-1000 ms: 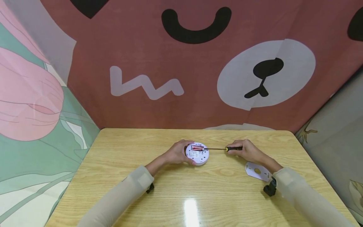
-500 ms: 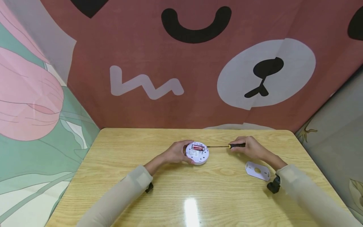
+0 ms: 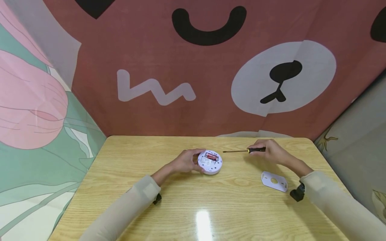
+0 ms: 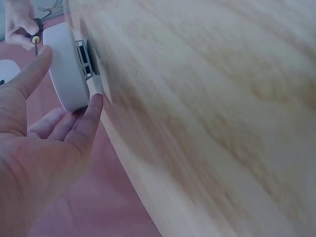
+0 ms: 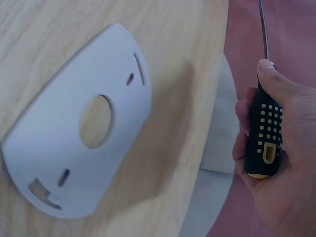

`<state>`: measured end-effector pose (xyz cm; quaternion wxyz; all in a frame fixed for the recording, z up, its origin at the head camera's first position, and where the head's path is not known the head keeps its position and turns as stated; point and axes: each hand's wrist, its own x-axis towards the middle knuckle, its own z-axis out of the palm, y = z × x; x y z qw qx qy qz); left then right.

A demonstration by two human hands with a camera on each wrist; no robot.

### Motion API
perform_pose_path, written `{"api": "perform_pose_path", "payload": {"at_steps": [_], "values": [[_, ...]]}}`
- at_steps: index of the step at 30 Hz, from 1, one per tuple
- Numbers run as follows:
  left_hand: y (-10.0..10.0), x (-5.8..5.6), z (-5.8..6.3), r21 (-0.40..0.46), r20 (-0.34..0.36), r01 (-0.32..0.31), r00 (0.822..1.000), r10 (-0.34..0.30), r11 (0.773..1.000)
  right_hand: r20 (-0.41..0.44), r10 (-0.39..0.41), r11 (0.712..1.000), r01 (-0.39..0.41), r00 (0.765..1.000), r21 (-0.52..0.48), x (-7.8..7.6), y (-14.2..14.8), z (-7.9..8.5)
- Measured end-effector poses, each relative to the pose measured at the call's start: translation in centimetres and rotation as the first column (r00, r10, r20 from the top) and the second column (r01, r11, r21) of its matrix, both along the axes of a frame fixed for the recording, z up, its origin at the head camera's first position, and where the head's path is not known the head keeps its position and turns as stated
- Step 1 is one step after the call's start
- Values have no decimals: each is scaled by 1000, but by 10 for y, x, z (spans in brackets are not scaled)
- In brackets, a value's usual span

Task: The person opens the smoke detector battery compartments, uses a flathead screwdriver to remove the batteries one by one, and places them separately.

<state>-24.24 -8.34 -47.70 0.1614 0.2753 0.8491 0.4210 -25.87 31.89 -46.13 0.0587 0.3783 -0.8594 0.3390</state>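
A round white smoke detector (image 3: 210,168) lies back up on the table, a red battery (image 3: 212,156) set in its slot. My left hand (image 3: 187,162) grips its left side; in the left wrist view the thumb is on one edge of the detector (image 4: 63,69) and the fingers are at the other. My right hand (image 3: 271,152) holds a black-and-yellow screwdriver (image 3: 257,150) by the handle, thumb along it in the right wrist view. The screwdriver's shaft points left, its tip just right of the detector and apart from it.
A white mounting plate (image 3: 266,179) with a round centre hole lies on the wooden table (image 3: 169,214), nearer me than the right hand. Behind the table's far edge hangs a reddish printed cloth (image 3: 163,120).
The screwdriver's tip has come away from the battery as my right hand moved right and toward the far edge. The left hand and detector have stayed nearly still.
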Motion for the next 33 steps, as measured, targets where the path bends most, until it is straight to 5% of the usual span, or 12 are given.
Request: {"api": "perform_pose_path", "payload": {"at_steps": [16, 26, 33], "values": [[-7, 0, 1, 12, -23, -2, 1000, 3, 1000, -69, -36, 991, 45, 997, 127, 7, 0, 30], [-11, 0, 0, 89, 2, 17, 1000, -18, 996, -172, -15, 982, 46, 985, 180, 8, -1, 43], [-11, 0, 3, 55, -16, 21, 1000, -20, 998, -229, 23, 978, 26, 973, 205, 8, -2, 53]]}}
